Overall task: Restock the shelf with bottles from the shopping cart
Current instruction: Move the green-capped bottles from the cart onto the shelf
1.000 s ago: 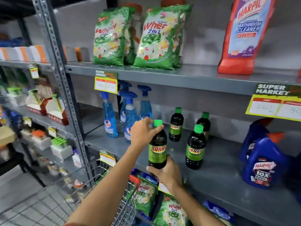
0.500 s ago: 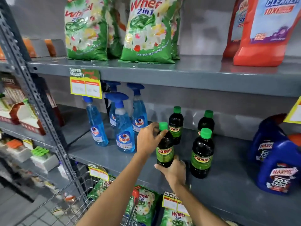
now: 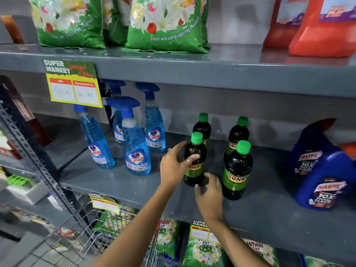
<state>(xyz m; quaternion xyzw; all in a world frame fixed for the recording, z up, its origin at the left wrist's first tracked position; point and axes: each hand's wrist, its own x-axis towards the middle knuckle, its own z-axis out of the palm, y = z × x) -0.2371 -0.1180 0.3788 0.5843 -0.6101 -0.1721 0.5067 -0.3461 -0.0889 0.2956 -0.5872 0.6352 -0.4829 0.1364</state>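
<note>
A dark Sunny bottle [image 3: 195,149] with a green cap stands upright on the grey middle shelf [image 3: 123,182]. My left hand [image 3: 173,166] holds its left side, thumb across the label and fingers behind. My right hand [image 3: 210,195] is at the bottle's base, fingers spread and fingertips touching the lower right. Three more Sunny bottles stand close by: one in front on the right [image 3: 238,170] and two behind [image 3: 202,126] [image 3: 238,132]. The wire shopping cart [image 3: 86,239] is at the lower left, its contents out of sight.
Blue Colin spray bottles [image 3: 136,151] stand left of the Sunny bottles and blue Harpic jugs [image 3: 319,176] to the right. Green Wheel bags [image 3: 165,22] and red Harpic packs [image 3: 323,27] fill the upper shelf. A yellow price tag [image 3: 73,87] hangs from its edge.
The bottle went from held above the shelf edge to standing on the shelf in front of the rear left bottle. My right hand slid from under it to beside its base. The view moved closer.
</note>
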